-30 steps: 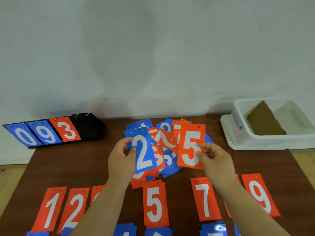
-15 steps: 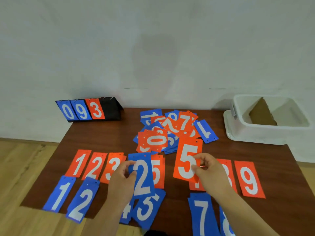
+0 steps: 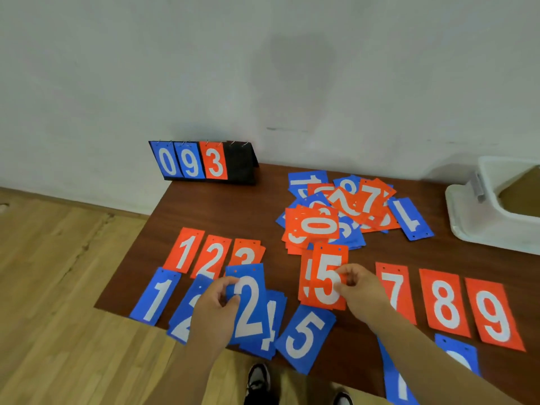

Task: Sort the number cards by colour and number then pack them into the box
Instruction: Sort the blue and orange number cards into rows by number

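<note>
My left hand (image 3: 216, 305) pinches a blue 2 card (image 3: 248, 305) above the blue row, over a blue 2 on the table (image 3: 184, 317). My right hand (image 3: 359, 287) pinches a red 5 card (image 3: 327, 276) over another red 5 lying in the red row. Red 1, 2, 3 (image 3: 210, 255) lie left and red 7, 8, 9 (image 3: 444, 302) lie right. Along the near edge are blue 1 (image 3: 155, 296), a blue 4 partly hidden, and blue 5 (image 3: 305, 337). An unsorted pile (image 3: 339, 214) of mixed cards sits farther back. The white box (image 3: 479, 220) stands at the far right.
A black flip scoreboard (image 3: 204, 162) showing 0, 9, 3 stands at the table's far left corner against the wall. The brown table (image 3: 233, 211) ends near my body; wooden floor lies left. My shoes (image 3: 260, 384) show below the near edge.
Both hands came down and toward me from above the pile to the sorted rows, carrying the blue 2 and red 5. The view swung right and down.
</note>
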The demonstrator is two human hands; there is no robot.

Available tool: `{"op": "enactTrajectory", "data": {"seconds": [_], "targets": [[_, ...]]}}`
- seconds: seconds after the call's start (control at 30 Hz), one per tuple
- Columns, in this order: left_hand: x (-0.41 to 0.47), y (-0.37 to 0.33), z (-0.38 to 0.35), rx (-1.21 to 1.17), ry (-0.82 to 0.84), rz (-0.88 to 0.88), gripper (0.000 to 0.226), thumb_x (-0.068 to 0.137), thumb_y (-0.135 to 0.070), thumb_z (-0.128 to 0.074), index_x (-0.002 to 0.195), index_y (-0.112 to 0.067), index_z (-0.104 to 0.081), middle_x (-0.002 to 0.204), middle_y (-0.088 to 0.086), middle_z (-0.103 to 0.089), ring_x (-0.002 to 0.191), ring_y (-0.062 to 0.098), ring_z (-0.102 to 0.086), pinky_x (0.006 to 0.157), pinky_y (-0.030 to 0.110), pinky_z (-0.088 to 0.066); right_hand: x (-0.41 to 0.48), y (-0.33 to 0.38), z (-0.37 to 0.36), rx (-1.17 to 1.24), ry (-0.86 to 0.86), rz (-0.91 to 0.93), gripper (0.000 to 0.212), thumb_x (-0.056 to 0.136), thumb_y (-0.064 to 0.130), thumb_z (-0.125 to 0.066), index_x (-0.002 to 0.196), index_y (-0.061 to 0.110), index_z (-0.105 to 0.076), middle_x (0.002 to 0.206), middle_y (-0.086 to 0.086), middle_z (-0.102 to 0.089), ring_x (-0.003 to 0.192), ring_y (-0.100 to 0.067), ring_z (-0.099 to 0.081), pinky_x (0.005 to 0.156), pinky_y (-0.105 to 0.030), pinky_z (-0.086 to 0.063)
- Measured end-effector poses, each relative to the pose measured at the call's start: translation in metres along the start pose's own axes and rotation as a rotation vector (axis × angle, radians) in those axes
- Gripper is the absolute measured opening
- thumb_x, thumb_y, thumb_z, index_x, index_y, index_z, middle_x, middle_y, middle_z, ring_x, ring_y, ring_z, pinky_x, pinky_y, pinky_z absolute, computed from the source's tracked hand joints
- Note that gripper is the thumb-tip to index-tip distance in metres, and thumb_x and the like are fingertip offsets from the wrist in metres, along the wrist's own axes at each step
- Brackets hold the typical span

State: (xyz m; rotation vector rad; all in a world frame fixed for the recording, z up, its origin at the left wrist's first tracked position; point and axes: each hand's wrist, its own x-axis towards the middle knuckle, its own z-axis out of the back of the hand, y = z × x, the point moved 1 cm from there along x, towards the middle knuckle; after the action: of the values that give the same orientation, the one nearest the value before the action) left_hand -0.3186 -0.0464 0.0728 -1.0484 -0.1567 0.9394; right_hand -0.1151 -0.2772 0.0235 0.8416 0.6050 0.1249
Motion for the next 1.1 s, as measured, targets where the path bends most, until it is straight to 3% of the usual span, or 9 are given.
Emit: {"op": "enactTrajectory", "data": {"seconds": [0.1,0.27,0.4,0.6,0.7,0.83,0.9,1.0,1.1], "targets": [[0.011,0.02,0.024,0.012,0.02,0.028,0.031,0.098,-0.013,-0.063,0.103,-0.044,-0.06,0.109,-0.018,-0.065,0.097,0.008,-0.064,0.07,0.022,-0.051,0.021,0.004,-0.031,-0.096,0.008,-0.046,0.02,0.091,0.018,-0.071,0.103,0.032,-0.062,0.109,0.002,-0.064,0.095,-0.016,-0.061,0.081,-0.037,-0.057],[0.033,0.041,0.054,0.055,0.058,0.051,0.022,0.1,-0.016,-0.062,0.109,-0.036,-0.061,0.105,-0.013,-0.065,0.085,0.006,-0.066,0.054,0.013,-0.049,0.039,0.0,-0.067,-0.326,0.011,-0.076,0.028,0.096,0.021,-0.063,0.124,0.025,-0.06,0.124,-0.004,-0.06,0.1,-0.019,-0.059,0.077,-0.029,-0.053],[0.053,0.054,0.069,0.082,0.062,0.042,0.023,0.099,-0.016,-0.063,0.111,-0.035,-0.061,0.11,-0.015,-0.065,0.087,0.004,-0.066,0.054,0.011,-0.048,0.039,-0.001,-0.08,-0.503,-0.053,-0.125,0.039,0.097,0.038,-0.062,0.134,0.027,-0.057,0.132,-0.007,-0.043,0.114,-0.024,-0.054,0.092,-0.037,-0.055],[0.084,0.067,0.095,0.098,0.047,0.036,0.023,0.1,-0.015,-0.061,0.112,-0.035,-0.061,0.108,-0.008,-0.067,0.084,0.011,-0.066,0.054,0.017,-0.048,0.028,0.019,-0.086,-0.663,-0.087,-0.166,0.042,0.094,0.042,-0.06,0.136,0.034,-0.053,0.126,-0.003,-0.043,0.114,-0.023,-0.049,0.089,-0.039,-0.055],[0.104,0.072,0.117,0.041,-0.017,0.081,0.021,0.102,-0.018,-0.059,0.118,-0.031,-0.061,0.112,-0.003,-0.065,0.088,0.015,-0.069,0.052,0.021,-0.053,0.021,0.037,-0.098,-0.555,-0.159,-0.083,0.04,0.094,0.035,-0.061,0.134,0.03,-0.058,0.131,-0.002,-0.044,0.117,-0.024,-0.05,0.09,-0.04,-0.054],[0.127,0.08,0.14,-0.036,-0.078,0.124,0.024,0.102,-0.017,-0.058,0.12,-0.033,-0.06,0.116,-0.003,-0.065,0.089,0.019,-0.071,0.049,0.023,-0.054,0.005,0.067,-0.124,-0.406,-0.106,0.098,0.029,0.095,0.032,-0.063,0.124,0.031,-0.062,0.128,0.005,-0.048,0.103,-0.014,-0.055,0.08,-0.028,-0.053],[0.133,0.083,0.145,-0.045,-0.068,0.127,0.024,0.102,-0.018,-0.059,0.119,-0.035,-0.06,0.118,-0.004,-0.065,0.091,0.02,-0.072,0.051,0.025,-0.056,-0.002,0.078,-0.14,-0.368,-0.086,0.169,0.023,0.094,0.03,-0.065,0.118,0.031,-0.064,0.123,0.008,-0.051,0.103,-0.009,-0.054,0.084,-0.026,-0.053],[0.131,0.088,0.141,-0.002,0.013,0.106,0.023,0.102,-0.017,-0.058,0.119,-0.033,-0.06,0.114,-0.007,-0.063,0.089,0.015,-0.07,0.051,0.02,-0.055,-0.009,0.088,-0.159,-0.363,-0.043,0.193,0.018,0.094,0.03,-0.067,0.112,0.033,-0.065,0.115,0.013,-0.05,0.103,-0.006,-0.053,0.084,-0.019,-0.047],[0.119,0.103,0.121,0.187,0.21,0.01,0.025,0.103,-0.018,-0.056,0.119,-0.037,-0.058,0.108,-0.015,-0.061,0.081,0.011,-0.067,0.054,0.017,-0.052,-0.013,0.086,-0.171,-0.347,0.012,0.186,0.015,0.094,0.029,-0.067,0.108,0.034,-0.064,0.111,0.013,-0.053,0.102,-0.008,-0.058,0.081,-0.017,-0.046]]}}
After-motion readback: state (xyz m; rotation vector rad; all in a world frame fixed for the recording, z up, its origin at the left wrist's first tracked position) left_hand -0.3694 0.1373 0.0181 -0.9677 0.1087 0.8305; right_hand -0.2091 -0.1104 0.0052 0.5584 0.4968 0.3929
